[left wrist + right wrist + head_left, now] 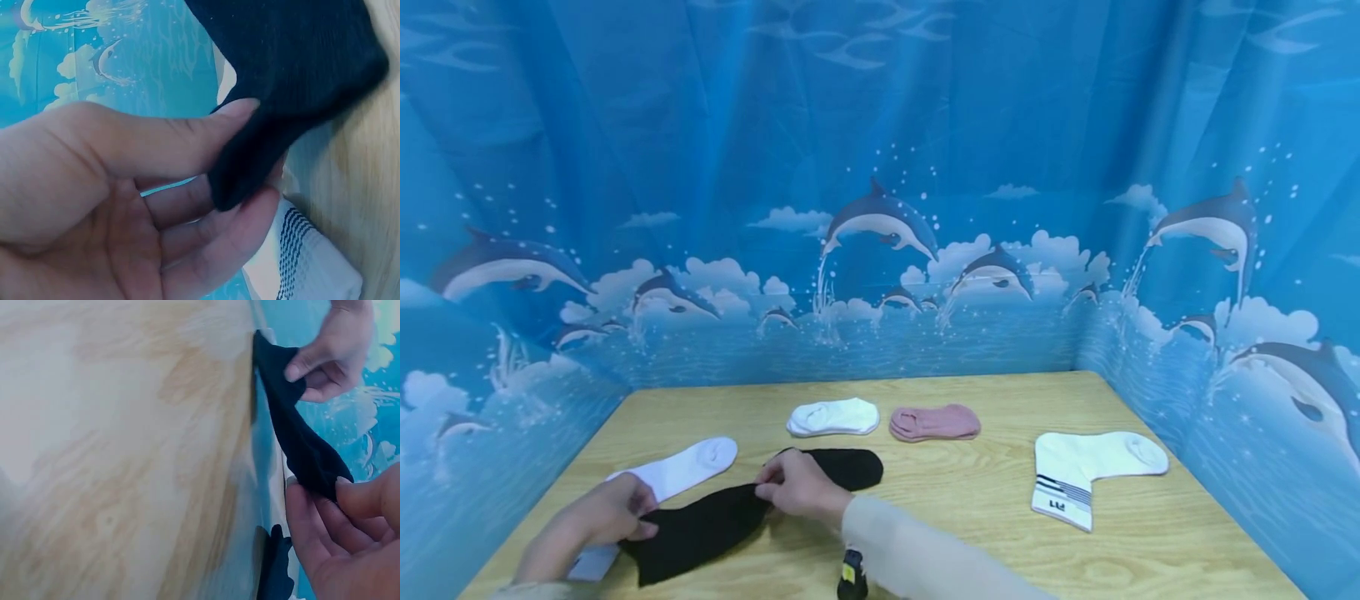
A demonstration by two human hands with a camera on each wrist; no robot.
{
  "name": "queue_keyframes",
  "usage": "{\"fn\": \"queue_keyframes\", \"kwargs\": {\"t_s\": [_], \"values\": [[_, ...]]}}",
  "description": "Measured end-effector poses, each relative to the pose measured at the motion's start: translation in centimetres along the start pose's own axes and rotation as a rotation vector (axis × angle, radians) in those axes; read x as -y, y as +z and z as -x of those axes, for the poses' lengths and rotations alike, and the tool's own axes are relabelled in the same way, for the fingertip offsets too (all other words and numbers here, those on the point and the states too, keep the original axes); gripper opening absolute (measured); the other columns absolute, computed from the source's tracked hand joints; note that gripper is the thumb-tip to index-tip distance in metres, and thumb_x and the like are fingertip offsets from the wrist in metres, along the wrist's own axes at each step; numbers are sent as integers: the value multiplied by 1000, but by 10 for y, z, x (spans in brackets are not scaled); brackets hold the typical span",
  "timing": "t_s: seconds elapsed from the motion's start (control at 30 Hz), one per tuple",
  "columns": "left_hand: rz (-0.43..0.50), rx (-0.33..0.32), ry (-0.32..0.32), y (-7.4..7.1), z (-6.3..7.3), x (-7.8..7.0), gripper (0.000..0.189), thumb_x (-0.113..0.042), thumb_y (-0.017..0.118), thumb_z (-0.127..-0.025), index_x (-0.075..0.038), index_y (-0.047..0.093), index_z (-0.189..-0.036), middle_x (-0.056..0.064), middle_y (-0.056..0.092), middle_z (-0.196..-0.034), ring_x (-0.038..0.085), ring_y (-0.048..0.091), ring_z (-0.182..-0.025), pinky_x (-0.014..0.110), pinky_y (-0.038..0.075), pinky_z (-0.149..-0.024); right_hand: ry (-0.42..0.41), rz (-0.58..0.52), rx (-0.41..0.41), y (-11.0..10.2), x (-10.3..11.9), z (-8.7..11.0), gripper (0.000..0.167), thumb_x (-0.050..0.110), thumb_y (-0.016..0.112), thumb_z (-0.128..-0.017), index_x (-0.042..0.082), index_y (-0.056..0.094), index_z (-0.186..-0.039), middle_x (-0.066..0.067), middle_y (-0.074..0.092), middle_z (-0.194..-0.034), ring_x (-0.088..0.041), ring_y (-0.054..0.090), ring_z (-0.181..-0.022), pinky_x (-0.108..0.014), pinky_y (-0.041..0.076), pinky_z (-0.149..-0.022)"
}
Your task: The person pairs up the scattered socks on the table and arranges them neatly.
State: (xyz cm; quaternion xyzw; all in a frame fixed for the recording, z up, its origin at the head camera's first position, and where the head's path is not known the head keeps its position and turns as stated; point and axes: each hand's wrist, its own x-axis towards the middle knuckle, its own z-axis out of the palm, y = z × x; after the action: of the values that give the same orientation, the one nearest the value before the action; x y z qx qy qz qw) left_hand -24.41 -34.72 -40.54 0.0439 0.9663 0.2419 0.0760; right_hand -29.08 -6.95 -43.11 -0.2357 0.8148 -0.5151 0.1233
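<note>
A black sock (700,529) is stretched between both hands just over the table's left part. My left hand (595,517) pinches one corner of it between thumb and fingers; the left wrist view shows the fabric (300,69) folded over there. At the sock's other end, my right hand (805,487) pinches it with thumb and fingertips, as the right wrist view shows on the sock (306,447). A second black sock (853,468) lies behind the right hand, partly hidden by it. Beneath and beyond the left hand lies a white sock (688,469) with a striped cuff (312,256).
On the wooden table (970,533), a white low-cut sock pair (835,417) and a pink pair (935,422) lie at the back. A white sock with dark stripes (1097,467) lies at right. A blue dolphin-print curtain (880,125) encloses the back and sides.
</note>
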Motion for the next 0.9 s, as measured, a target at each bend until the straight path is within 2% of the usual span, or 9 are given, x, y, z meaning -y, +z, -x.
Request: {"fn": "queue_keyframes", "kwargs": {"t_s": [0.13, 0.17, 0.27, 0.37, 0.47, 0.53, 0.7, 0.9], "values": [[36, 27, 20, -1, 2, 0, 20, -3, 83, -79, 0, 66, -91, 2, 60, -81, 17, 55, -77, 30, 52, -66, 35, -115, 7, -5, -2, -1, 7, -4, 68, -94, -5, 72, -99, -10, 74, -82, -22, 71, -61, -26, 61, -59], [50, 27, 29, 0, 2, 0, 19, -2, 82, -80, -1, 66, -89, 1, 57, -77, 16, 53, -72, 28, 50, -61, 45, -137, 12, -7, -2, -1, 8, -5, 67, -94, -5, 72, -101, -11, 74, -82, -23, 71, -61, -27, 61, -59], [66, 28, 26, 0, 2, 2, 16, -3, 79, -84, -2, 64, -85, -1, 53, -72, 14, 52, -65, 26, 49, -56, 92, -209, 20, -12, -3, -2, 12, -6, 66, -95, -4, 71, -104, -11, 73, -83, -20, 69, -58, -30, 63, -61], [74, 22, -20, 1, 1, 2, 16, -4, 78, -86, -2, 62, -84, -1, 53, -73, 14, 54, -66, 28, 51, -56, 138, -313, 26, -14, -5, -3, 15, -8, 65, -94, -5, 71, -108, -14, 74, -87, -17, 68, -60, -34, 64, -65], [77, 10, -66, 2, 0, 0, 17, -4, 77, -87, 1, 60, -87, 3, 59, -81, 17, 56, -73, 31, 54, -59, 178, -432, 41, -18, -7, -4, 19, -8, 63, -95, -7, 70, -113, -17, 75, -94, -18, 70, -65, -38, 65, -73], [81, 14, -99, 1, -1, -2, 17, -5, 76, -88, 2, 61, -90, 4, 61, -85, 17, 57, -71, 31, 54, -60, 192, -488, 55, -21, -7, -3, 22, -7, 61, -96, -8, 68, -116, -18, 74, -97, -19, 70, -69, -39, 65, -77], [113, 41, -135, -2, -6, -7, 12, -5, 71, -93, 3, 63, -94, 4, 62, -83, 16, 55, -64, 30, 51, -60, 181, -493, 81, -29, -9, -3, 22, -6, 61, -96, -8, 69, -116, -14, 73, -99, -18, 69, -71, -39, 65, -79], [257, 33, -64, -8, -10, -12, 13, -5, 63, -99, 8, 63, -101, 7, 66, -90, 17, 59, -69, 31, 54, -60, 192, -440, 76, -37, -10, -2, 21, -6, 64, -95, -7, 70, -115, -12, 72, -100, -18, 69, -69, -39, 65, -76]]}}
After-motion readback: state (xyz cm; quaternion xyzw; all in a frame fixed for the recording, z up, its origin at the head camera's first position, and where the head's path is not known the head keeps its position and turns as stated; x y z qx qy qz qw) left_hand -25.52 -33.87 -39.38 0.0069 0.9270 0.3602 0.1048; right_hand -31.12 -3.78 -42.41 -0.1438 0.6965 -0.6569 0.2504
